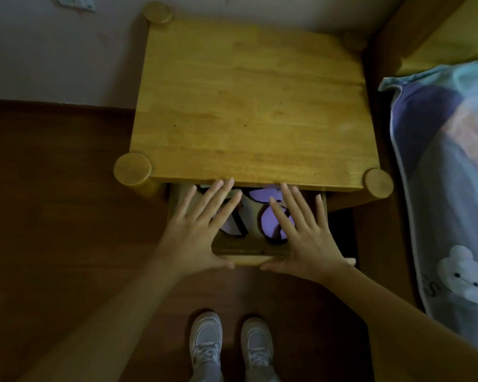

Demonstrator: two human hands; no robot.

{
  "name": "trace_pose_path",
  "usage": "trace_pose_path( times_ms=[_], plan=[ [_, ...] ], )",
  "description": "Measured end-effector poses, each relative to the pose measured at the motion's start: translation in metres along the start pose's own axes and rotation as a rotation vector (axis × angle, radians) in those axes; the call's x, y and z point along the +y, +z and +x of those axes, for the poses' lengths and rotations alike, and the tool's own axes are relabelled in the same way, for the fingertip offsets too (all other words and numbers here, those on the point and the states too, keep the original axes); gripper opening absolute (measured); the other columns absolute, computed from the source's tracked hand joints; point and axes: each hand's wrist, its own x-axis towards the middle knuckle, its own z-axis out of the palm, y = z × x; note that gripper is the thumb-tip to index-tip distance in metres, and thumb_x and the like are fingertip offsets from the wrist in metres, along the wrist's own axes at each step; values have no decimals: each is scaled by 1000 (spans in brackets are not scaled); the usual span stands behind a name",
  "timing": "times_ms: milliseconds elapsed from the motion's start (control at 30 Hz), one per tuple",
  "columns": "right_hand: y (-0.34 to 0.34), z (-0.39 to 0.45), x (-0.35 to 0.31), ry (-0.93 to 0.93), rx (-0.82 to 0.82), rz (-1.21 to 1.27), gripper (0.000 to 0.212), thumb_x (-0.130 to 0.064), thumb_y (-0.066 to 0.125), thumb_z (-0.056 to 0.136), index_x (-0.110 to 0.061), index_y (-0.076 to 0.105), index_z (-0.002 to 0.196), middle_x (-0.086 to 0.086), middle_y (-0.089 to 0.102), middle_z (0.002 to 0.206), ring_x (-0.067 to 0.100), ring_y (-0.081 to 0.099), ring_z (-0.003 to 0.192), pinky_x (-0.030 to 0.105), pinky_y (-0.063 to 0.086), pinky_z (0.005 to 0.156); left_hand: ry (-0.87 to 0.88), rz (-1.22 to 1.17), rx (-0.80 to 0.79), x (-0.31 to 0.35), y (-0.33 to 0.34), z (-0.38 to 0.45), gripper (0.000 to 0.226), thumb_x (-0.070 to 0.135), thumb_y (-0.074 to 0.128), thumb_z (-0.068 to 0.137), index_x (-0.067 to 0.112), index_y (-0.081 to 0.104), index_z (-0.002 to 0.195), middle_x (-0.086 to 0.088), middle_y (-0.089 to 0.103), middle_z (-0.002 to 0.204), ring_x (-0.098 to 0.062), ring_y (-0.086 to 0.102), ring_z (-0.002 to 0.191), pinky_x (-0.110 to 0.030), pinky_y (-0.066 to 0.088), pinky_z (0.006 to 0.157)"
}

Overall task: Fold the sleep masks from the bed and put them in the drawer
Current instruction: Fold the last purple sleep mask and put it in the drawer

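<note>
The room is dim. Soft light falls from the far side onto the nightstand top, its brightest patch. The floor at left sits in deep shadow. Fingertips blur slightly; edges bend with wide-angle distortion; no glare.

1. We see purple masks with black edging lying in the drawer, one near its back edge, others toward the middle.
2. We see the wooden drawer partly open.
</note>
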Motion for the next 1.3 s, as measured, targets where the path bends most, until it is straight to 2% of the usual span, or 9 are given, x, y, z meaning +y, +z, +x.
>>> trace_pose_path(
  times_ms=[167, 267, 367, 533, 667, 733, 1033, 1167, 1300],
  plan=[
    [-8, 26, 9, 95, 80, -33, 121, -79, 57, 66, -12, 5, 152, 9, 8, 161, 28, 7, 148, 61, 12, 115, -130, 95, -10, -2, -13, 27, 130, 81, 57, 60, 13, -6, 151, -6, -7, 160, -19, -5, 147, -47, -1, 117],
    [-8, 34, 13, 90, 165, -48, 112, -71, 67, 65, -10, 25, 149, 11, 27, 156, 29, 25, 144, 60, 27, 111, -136, 112, 34, -1, -16, 34, 119, 69, 69, 61, 10, 17, 150, -8, 17, 158, -22, 19, 145, -45, 18, 115],
    [-4, 40, 14, 103, 257, -94, 97, -64, 73, 64, -10, 44, 140, 10, 46, 145, 29, 44, 134, 59, 37, 105, -119, 65, 143, -2, -16, 39, 100, 54, 79, 59, 7, 43, 139, -12, 43, 146, -26, 43, 134, -43, 39, 104],
    [5, 57, 13, 140, 434, -189, 65, -47, 77, 67, -10, 61, 118, 10, 65, 119, 30, 63, 106, 58, 46, 94, -54, 185, 303, -5, -8, 54, 58, 39, 80, 69, 7, 63, 114, -12, 64, 121, -27, 63, 106, -39, 50, 85],
    [8, 68, 11, 193, 584, -240, 31, -32, 80, 73, -12, 70, 93, 7, 70, 97, 28, 66, 82, 52, 50, 89, 7, 309, 390, -9, -3, 63, 42, 33, 77, 74, 9, 61, 106, -8, 66, 107, -23, 62, 89, -36, 50, 78],
    [5, 72, 10, 210, 616, -225, 23, -30, 78, 74, -12, 68, 83, 6, 69, 88, 27, 64, 74, 50, 52, 85, 11, 326, 424, -8, -2, 67, 44, 27, 79, 71, 11, 53, 103, -5, 65, 101, -22, 60, 85, -36, 48, 78],
    [-5, 82, 10, 229, 667, -178, 15, -16, 73, 73, -12, 59, 70, 6, 60, 72, 27, 58, 64, 41, 51, 72, 46, 375, 433, -11, -2, 76, 54, 28, 82, 64, 14, 44, 99, 0, 63, 95, -18, 58, 81, -34, 47, 71],
    [-2, 82, 10, 222, 675, -167, 16, -15, 72, 73, -11, 56, 71, 7, 59, 73, 28, 57, 64, 41, 51, 72, 25, 366, 490, -11, 5, 75, 55, 26, 83, 63, 13, 44, 99, -2, 63, 96, -20, 46, 85, -34, 44, 70],
    [-5, 83, 9, 228, 638, -150, 12, -15, 69, 73, -12, 57, 73, 7, 60, 76, 28, 58, 67, 41, 50, 72, 4, 372, 481, -12, 7, 71, 50, 28, 80, 70, 14, 48, 106, -1, 64, 98, -19, 55, 83, -33, 45, 71]
  ],
)
